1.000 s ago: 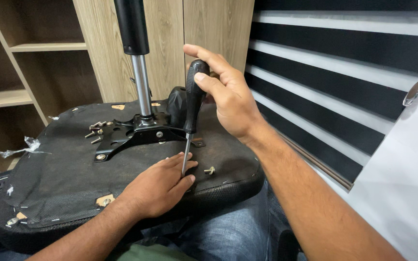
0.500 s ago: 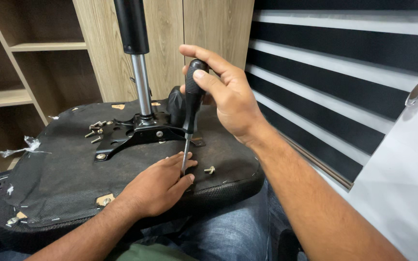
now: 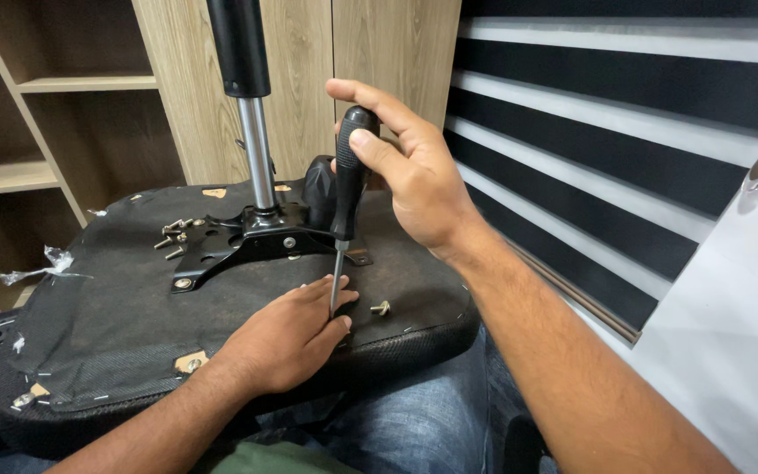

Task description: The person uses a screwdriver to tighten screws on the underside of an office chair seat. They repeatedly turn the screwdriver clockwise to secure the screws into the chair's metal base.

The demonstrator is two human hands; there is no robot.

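A black chair seat point(image 3: 116, 325) lies upside down on the person's lap, near wooden shelves point(image 3: 54, 83). The right hand point(image 3: 414, 175) is wrapped around a screwdriver point(image 3: 346, 189). The left hand point(image 3: 287, 338) lies flat near the seat's front edge, fingers pinching the tip.

Only one view is given — a camera worn on the head, aimed downward and forward from close range. An upturned chair seat point(image 3: 133, 325) lying across the lap is looked down on, its near edge low in the frame. Wooden shelving point(image 3: 63, 83) is faced beyond the far edge — striped blinds point(image 3: 625, 132) fill the right side.
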